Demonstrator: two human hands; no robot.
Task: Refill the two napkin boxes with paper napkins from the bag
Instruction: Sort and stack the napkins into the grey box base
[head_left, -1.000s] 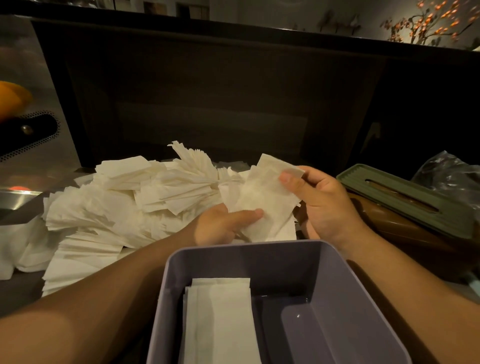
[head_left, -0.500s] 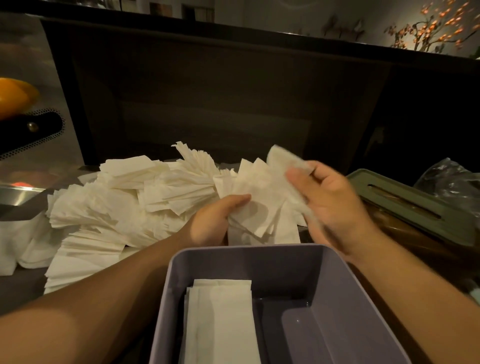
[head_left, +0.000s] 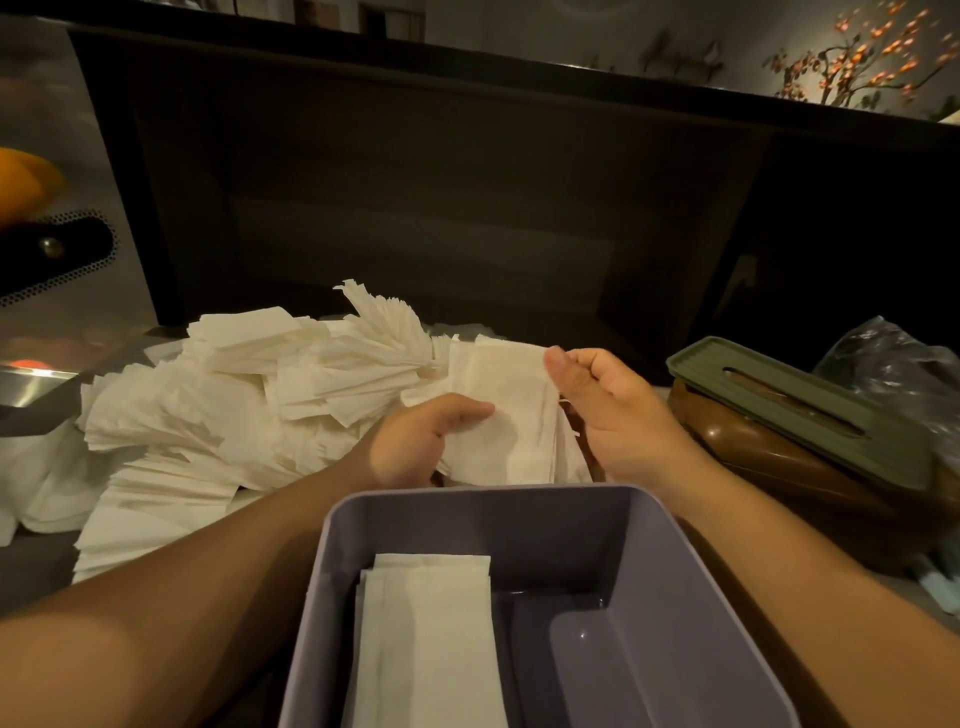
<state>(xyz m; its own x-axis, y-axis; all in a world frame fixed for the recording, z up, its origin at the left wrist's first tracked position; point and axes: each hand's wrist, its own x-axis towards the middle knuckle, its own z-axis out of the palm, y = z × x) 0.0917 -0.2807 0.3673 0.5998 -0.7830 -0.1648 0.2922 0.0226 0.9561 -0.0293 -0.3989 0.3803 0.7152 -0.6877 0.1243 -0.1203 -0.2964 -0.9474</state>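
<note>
I hold a small sheaf of paper napkins (head_left: 511, 415) just beyond the far wall of the open grey napkin box (head_left: 675, 613). My left hand (head_left: 421, 441) grasps its lower edge; my right hand (head_left: 602, 405) pinches the top corner. A short stack (head_left: 431, 639) already lies inside the box. The loose napkin heap (head_left: 218, 415) sprawls to the box's far left on the bench (head_left: 31, 571). I judge I'm squaring the sheaf; next it must come down flat beside the stack. The green-lidded box (head_left: 800, 410) waits at the far right.

Both hands hold a small stack of napkins (head_left: 511, 415) just behind the open purple napkin box (head_left: 675, 561): left hand (head_left: 415, 441) gripping it, right hand (head_left: 608, 410) pinching its top edge.
</note>
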